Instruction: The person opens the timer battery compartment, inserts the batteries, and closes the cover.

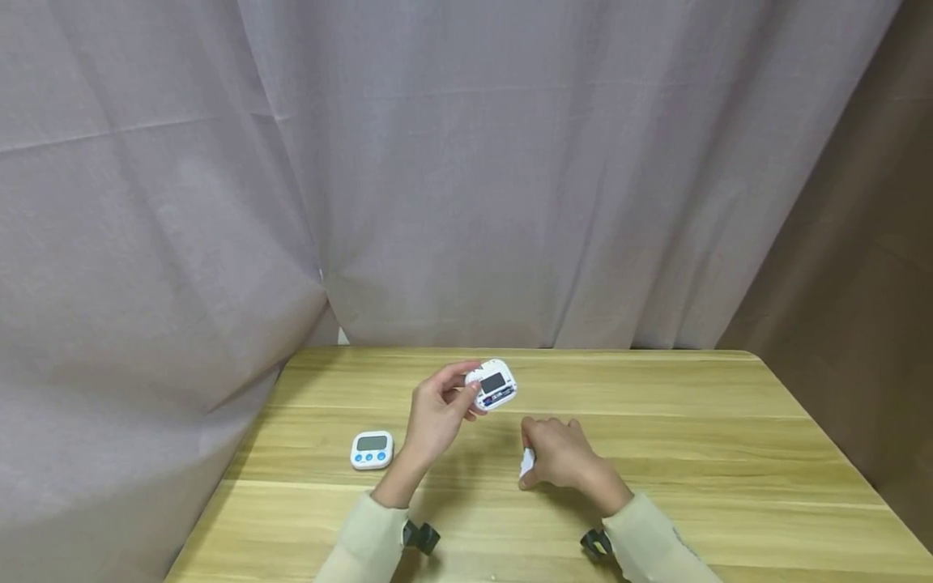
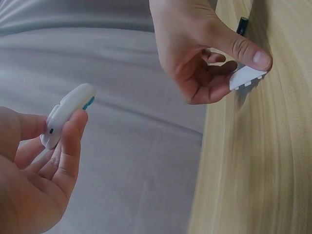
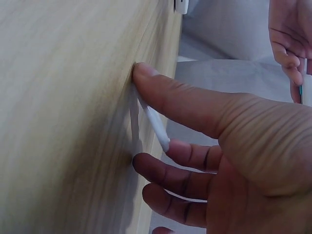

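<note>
My left hand [image 1: 437,413] holds a white digital timer [image 1: 503,376] above the table, pinched between thumb and fingers. Its back faces me in the head view, and a dark blue battery [image 1: 499,397] lies in the uncovered slot beside a dark rectangle. In the left wrist view, blue-green buttons show on the timer's far face. Low over the tabletop, my right hand [image 1: 564,453] pinches a small white battery cover [image 2: 246,77]. Little tabs line one edge of this cover. Seen from the right wrist, the cover [image 3: 156,122] tilts between thumb and finger, close to the wood.
A second white timer [image 1: 372,450] with blue buttons lies face up on the wooden table [image 1: 692,453], left of my left wrist. Beyond my right hand, the left wrist view has a small dark cylinder [image 2: 242,25] on the table. Grey curtain [image 1: 466,178] hangs behind.
</note>
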A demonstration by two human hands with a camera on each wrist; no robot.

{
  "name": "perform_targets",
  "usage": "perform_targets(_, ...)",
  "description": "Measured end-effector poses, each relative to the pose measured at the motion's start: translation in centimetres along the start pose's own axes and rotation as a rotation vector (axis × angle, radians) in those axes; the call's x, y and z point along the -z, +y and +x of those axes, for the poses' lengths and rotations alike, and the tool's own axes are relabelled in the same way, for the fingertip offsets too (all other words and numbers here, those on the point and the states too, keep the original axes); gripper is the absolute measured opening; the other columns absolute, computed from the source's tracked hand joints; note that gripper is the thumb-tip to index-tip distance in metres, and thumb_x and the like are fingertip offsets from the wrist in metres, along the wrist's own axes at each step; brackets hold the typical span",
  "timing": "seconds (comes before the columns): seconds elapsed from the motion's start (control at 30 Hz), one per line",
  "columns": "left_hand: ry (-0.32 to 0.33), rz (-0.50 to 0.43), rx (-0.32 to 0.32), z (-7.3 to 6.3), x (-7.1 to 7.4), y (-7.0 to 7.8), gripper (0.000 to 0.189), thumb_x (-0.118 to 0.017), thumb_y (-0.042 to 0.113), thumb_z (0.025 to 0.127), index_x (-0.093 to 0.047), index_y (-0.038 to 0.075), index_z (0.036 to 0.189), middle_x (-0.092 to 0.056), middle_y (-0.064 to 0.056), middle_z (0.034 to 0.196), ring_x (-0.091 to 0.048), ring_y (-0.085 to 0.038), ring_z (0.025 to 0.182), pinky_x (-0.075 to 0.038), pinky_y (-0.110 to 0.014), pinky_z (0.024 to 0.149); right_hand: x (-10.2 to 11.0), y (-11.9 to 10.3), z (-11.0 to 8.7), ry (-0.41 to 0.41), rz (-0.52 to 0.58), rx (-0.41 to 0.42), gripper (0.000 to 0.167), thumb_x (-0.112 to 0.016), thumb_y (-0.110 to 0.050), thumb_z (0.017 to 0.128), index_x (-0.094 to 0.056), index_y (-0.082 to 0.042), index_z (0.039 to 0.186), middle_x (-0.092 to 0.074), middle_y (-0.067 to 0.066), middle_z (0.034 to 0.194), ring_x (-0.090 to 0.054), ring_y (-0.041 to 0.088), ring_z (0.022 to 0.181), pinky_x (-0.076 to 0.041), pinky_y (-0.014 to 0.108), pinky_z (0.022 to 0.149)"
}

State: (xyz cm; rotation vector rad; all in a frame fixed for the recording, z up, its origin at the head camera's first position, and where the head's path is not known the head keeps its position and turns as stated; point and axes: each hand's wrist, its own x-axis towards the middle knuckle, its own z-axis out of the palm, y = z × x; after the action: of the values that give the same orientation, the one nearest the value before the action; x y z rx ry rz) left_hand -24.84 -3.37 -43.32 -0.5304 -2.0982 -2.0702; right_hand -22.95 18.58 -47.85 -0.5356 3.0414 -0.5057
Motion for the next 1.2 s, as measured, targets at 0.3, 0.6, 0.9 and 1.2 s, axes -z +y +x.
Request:
perform_targets(0.3,0.003,-0.008,-0.001,0.02,0.11,-0.01,0.032,-0.068,-0.001,0.099,-0.070,0.001,0.131,-0.076,-0.025,0.103,-0.075,-0.030,0.069,-0.062,-0.028,0.057,-0.20,-0.06,0.07,0.007,0.032,0.067,0.061,-0.105,-0.025,0.055,-0.053,-0.021,0.086,-0.058,-0.013,0.071,-0.051,0.010,0.068,-0.038,0.037,0.070)
perform_targets(0.6,0.000,0.000,-0.008,0.07,0.18,-0.19,0.032,-0.068,-0.001,0.099,-0.070,0.001,0.131,-0.076,-0.025,0.103,-0.075,-0.030,0.068,-0.064,-0.033,0.058,-0.37,-0.58,0.13,0.023,0.076,0.106,0.051,-0.101,-0.016,0.061,-0.056,-0.020,0.084,-0.056,-0.013,0.067,-0.051,0.008,0.064,-0.040,0.035,0.066)
perform_targets(0.9,0.004,0.005,-0.008,-0.06,0.14,-0.05,0.033,-0.068,-0.001,0.099,-0.069,0.001,0.132,-0.077,-0.024,0.103,-0.075,-0.026,0.068,-0.063,-0.030,0.058,-0.29,-0.46,0.35,0.030,0.215,0.093,0.037,-0.089,0.000,0.076,-0.059,-0.014,0.091,-0.056,-0.008,0.071,-0.050,0.010,0.064,-0.041,0.026,0.055)
perform_targets(1.2,0.001,0.005,-0.017,0.00,0.21,-0.08,0.032,-0.069,0.000,0.099,-0.070,0.000,0.131,-0.077,-0.025,0.103,-0.075,-0.027,0.068,-0.064,-0.035,0.059,0.25,-0.20,0.86,0.094,0.424,0.106,0.024,-0.075,0.013,0.084,-0.064,-0.003,0.097,-0.069,-0.002,0.076,-0.061,0.008,0.069,-0.053,0.022,0.061)
